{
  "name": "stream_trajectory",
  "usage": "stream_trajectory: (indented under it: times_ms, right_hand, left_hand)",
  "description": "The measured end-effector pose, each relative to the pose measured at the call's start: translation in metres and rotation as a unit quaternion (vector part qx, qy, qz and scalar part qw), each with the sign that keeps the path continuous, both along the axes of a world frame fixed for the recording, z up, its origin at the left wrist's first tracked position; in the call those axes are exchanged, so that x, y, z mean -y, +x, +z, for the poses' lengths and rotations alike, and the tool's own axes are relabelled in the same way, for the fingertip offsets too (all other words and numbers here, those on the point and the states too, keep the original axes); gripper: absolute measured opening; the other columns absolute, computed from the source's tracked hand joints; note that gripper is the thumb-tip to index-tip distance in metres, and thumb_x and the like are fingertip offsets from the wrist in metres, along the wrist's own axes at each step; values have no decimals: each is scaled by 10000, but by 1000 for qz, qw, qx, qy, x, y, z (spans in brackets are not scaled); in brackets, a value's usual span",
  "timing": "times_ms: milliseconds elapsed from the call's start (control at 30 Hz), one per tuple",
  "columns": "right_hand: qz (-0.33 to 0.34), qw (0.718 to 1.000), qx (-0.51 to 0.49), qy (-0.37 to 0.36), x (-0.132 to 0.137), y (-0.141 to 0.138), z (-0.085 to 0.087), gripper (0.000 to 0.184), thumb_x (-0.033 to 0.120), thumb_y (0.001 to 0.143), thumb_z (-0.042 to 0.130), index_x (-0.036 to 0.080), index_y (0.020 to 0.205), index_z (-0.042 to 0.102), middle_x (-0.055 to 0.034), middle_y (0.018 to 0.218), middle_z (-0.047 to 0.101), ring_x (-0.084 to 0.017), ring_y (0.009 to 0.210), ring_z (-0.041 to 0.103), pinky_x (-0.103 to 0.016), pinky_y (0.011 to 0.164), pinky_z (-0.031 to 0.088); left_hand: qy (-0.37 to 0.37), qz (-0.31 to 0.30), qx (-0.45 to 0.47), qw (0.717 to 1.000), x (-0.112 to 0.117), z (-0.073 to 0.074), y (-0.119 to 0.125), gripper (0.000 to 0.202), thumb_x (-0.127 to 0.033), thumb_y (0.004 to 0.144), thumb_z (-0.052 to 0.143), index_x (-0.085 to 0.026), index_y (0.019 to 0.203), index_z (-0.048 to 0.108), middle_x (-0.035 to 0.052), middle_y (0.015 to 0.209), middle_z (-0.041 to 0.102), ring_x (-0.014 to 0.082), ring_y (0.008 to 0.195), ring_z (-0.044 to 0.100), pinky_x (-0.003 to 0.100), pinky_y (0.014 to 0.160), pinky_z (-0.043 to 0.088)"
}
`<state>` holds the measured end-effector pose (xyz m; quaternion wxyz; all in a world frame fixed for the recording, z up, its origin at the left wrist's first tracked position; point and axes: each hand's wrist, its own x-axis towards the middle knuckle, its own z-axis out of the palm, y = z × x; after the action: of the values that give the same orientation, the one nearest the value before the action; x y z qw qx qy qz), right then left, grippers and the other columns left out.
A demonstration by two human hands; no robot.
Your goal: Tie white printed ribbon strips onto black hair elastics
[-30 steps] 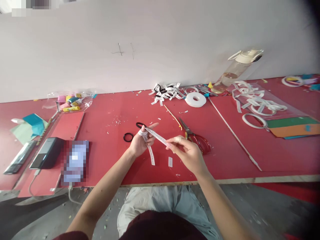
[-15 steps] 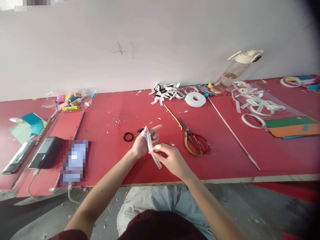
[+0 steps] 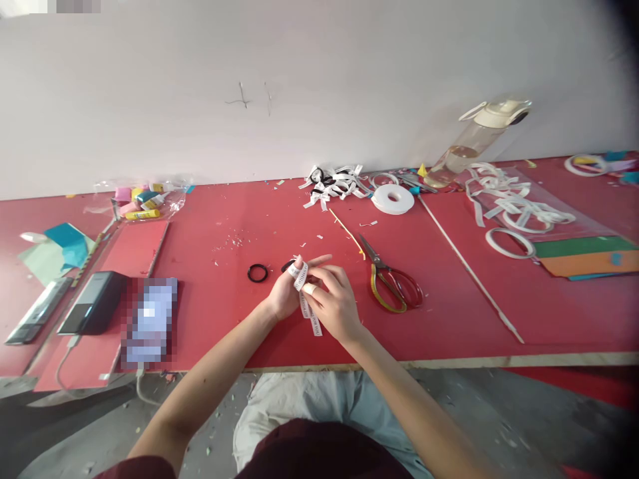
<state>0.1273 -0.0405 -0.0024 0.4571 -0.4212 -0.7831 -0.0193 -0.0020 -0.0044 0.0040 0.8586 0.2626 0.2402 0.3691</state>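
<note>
A white ribbon (image 3: 310, 313) with dark printed lettering is looped round the thumb of my left hand (image 3: 285, 293), its two tails hanging down below the palm. Part of a black band (image 3: 287, 266) shows behind that thumb. My right hand (image 3: 335, 303), a pale wrap on one finger, pinches the ribbon close to the loop. Fingers of both hands overlap there, so the exact grip is partly hidden. On the table just left of the hands lies a black hair tie (image 3: 257, 273). To their right, scissors (image 3: 387, 276) with red and yellow handles rest slightly open.
Behind the hands sit a pile of black-and-white ribbon pieces (image 3: 333, 186) and a white ribbon roll (image 3: 393, 199). A bottle (image 3: 462, 150) leans on the wall. A phone (image 3: 150, 320) and power bank (image 3: 94, 303) occupy the left; coloured sheets (image 3: 584, 256) lie right.
My right hand has moved up from the ribbon's lower part to the loop at the left thumb. Two tails now hang down where one hung before.
</note>
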Motion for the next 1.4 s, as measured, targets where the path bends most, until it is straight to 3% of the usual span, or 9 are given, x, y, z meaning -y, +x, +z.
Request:
stream_trajectory:
  times_ms: [233,600,867,1033,1167,1300,1400]
  right_hand:
    - [-7,999,-42,-21,-2,-4,-4,213,68,870,626,218,1020,622,-65,997,683,-231,990,547,-388,874,528]
    - [-37,999,-16,-11,-2,-5,-8,199,43,831,550,205,941,515,-70,860,614,-229,906,550,-350,777,515]
    - [-40,998,-39,-12,-3,-3,-13,195,40,816,542,210,895,487,-42,771,567,-217,820,529,-327,708,484]
    - [-18,997,-76,-2,-1,-1,-14,199,42,855,529,205,969,513,-63,874,628,-203,853,561,-329,747,510]
    - [-19,996,-89,-17,-3,1,-16,145,83,901,526,205,973,554,-57,849,638,-196,841,585,-313,721,507]
    - [3,989,-129,-64,-1,2,-10,128,127,944,506,200,910,606,-54,834,650,-178,828,605,-302,733,508]
    - [37,971,-190,-141,3,5,-2,163,181,969,508,199,911,660,-57,879,664,-166,852,621,-287,745,516]
  left_hand:
    - [9,-3,-22,1000,0,1,1,679,-591,873,582,-103,1344,602,133,1065,717,276,1054,650,336,900,482]
    - [22,-1,-49,999,2,-3,5,617,-595,855,601,-119,1241,674,99,1001,731,228,927,672,301,814,507]
    - [26,-21,-55,998,4,1,7,610,-622,858,592,-142,1221,689,83,1005,733,225,1009,658,288,882,481]
    - [47,-32,-73,996,4,-1,4,700,-668,853,567,-144,1312,636,81,938,718,193,837,636,270,734,455]
    - [47,-41,-110,992,4,-5,5,735,-691,834,570,-140,1315,634,34,733,639,105,570,441,223,510,284]
    - [43,-49,-123,990,3,-9,5,763,-715,812,576,-129,1297,638,-30,576,479,70,487,250,229,477,154]
    - [53,-53,-129,989,2,-7,4,778,-731,809,559,-128,1294,638,-21,583,489,70,475,277,235,480,122]
